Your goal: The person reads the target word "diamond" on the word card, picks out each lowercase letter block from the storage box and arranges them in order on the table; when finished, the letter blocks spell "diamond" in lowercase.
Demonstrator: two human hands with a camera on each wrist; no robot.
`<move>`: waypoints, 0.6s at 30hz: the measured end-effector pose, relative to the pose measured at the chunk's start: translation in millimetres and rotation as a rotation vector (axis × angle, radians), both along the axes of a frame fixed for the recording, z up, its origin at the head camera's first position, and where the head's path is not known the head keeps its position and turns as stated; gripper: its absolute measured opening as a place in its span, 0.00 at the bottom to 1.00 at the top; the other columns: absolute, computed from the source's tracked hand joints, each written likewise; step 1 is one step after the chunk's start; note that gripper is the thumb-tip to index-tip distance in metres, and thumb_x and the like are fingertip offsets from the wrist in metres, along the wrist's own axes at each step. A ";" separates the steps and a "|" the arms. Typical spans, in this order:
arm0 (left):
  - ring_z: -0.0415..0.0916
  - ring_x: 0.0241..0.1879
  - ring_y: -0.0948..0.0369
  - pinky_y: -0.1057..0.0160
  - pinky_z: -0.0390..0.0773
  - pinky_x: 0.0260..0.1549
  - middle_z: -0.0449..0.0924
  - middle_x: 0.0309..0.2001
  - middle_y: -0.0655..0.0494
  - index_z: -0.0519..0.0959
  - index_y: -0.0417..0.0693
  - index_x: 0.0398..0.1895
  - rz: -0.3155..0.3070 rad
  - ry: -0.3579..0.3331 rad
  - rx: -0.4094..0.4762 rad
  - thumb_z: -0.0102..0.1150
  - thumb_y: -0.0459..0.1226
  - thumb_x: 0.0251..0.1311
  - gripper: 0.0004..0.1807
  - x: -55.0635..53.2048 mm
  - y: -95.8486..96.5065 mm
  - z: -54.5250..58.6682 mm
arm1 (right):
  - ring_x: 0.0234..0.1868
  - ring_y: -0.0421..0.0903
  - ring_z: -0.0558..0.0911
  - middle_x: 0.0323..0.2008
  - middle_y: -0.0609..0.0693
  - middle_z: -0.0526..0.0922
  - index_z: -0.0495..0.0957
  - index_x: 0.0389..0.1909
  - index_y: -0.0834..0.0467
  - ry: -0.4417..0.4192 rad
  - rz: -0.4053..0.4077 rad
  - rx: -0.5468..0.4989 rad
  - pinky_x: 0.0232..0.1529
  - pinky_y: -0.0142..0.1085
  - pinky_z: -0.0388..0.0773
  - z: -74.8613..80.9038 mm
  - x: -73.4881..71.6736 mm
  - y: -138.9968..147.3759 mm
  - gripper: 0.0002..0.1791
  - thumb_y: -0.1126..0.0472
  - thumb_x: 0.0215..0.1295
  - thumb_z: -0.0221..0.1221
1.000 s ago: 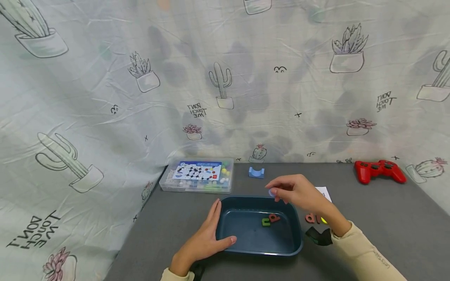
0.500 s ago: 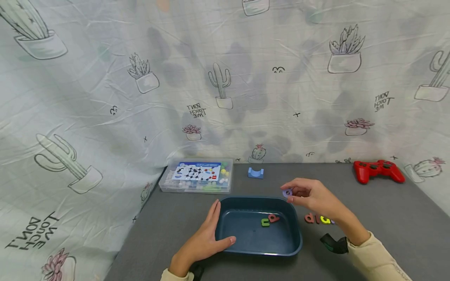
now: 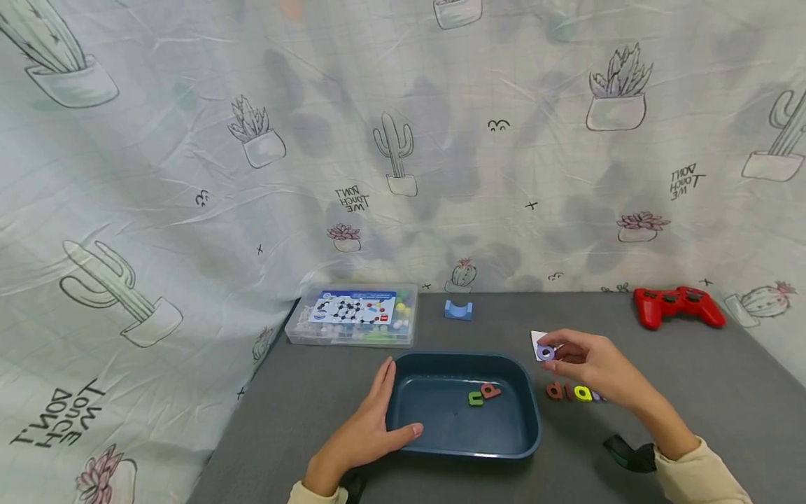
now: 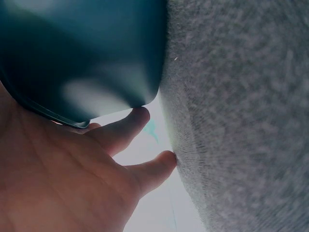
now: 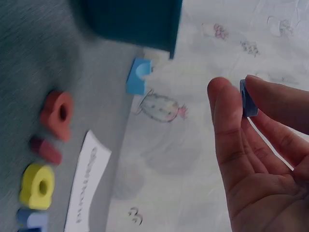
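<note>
My right hand (image 3: 588,360) pinches a small purple ring-shaped letter (image 3: 546,353) between thumb and fingers. It is raised over a white paper strip (image 5: 88,181) with printed writing; in the right wrist view the letter (image 5: 248,100) is edge-on. Below it lies a row of letters: a red one (image 3: 554,391), a narrow red one (image 3: 569,393), a yellow one (image 3: 583,394) and a partly covered purple one. My left hand (image 3: 365,428) holds the left side of a dark blue tray (image 3: 466,456), thumb over the rim, fingers outside. Inside lie a green letter (image 3: 475,399) and a red letter (image 3: 490,391).
Behind the tray stand a clear plastic case (image 3: 352,315) of small coloured parts and a light blue piece with a curved notch (image 3: 458,310). A red game controller (image 3: 679,307) lies at the back right. A patterned cloth (image 3: 403,140) hangs behind the grey table.
My right hand has moved right with the purple letter, from above the tray's far rim to over the paper strip. My left hand stays on the tray.
</note>
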State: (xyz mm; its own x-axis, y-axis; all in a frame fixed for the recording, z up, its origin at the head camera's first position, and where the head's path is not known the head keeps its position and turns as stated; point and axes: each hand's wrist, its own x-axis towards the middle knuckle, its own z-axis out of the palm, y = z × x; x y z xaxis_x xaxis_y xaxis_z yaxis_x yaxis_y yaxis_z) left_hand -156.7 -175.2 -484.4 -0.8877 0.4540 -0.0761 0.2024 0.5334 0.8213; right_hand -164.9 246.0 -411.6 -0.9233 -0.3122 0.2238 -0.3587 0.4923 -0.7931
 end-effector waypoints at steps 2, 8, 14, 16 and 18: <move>0.41 0.83 0.41 0.24 0.57 0.69 0.26 0.88 0.52 0.34 0.49 0.89 0.000 0.001 -0.006 0.67 0.60 0.68 0.64 -0.9 -0.1 -0.1 | 0.40 0.47 0.87 0.44 0.54 0.87 0.83 0.56 0.62 -0.005 -0.027 0.014 0.39 0.35 0.85 -3.0 1.4 5.2 0.16 0.66 0.71 0.70; 0.42 0.83 0.41 0.24 0.57 0.69 0.26 0.88 0.52 0.34 0.49 0.89 0.002 0.001 -0.004 0.67 0.60 0.68 0.64 -1.8 0.2 -1.1 | 0.41 0.48 0.87 0.47 0.58 0.87 0.82 0.55 0.62 -0.052 -0.084 0.042 0.40 0.35 0.85 -12.4 5.7 24.9 0.15 0.66 0.71 0.70; 0.42 0.83 0.41 0.24 0.57 0.69 0.26 0.88 0.52 0.34 0.50 0.89 0.005 0.005 -0.011 0.67 0.60 0.67 0.64 -1.5 0.7 -1.4 | 0.42 0.42 0.85 0.49 0.56 0.86 0.81 0.55 0.64 -0.062 -0.144 0.108 0.41 0.33 0.84 -19.9 10.9 43.1 0.17 0.65 0.69 0.71; 0.43 0.83 0.41 0.24 0.58 0.69 0.26 0.88 0.52 0.34 0.50 0.89 0.010 0.004 -0.014 0.67 0.61 0.67 0.64 -1.3 0.9 -1.2 | 0.41 0.41 0.85 0.48 0.55 0.86 0.82 0.55 0.64 -0.055 -0.165 0.144 0.41 0.32 0.83 -22.8 12.3 48.8 0.17 0.65 0.69 0.71; 0.43 0.83 0.41 0.24 0.58 0.69 0.27 0.88 0.52 0.34 0.50 0.89 0.012 0.005 -0.016 0.67 0.61 0.67 0.64 -1.2 1.3 -1.0 | 0.40 0.40 0.84 0.46 0.53 0.86 0.82 0.55 0.64 -0.049 -0.187 0.182 0.40 0.32 0.83 -24.9 13.3 54.5 0.16 0.65 0.69 0.72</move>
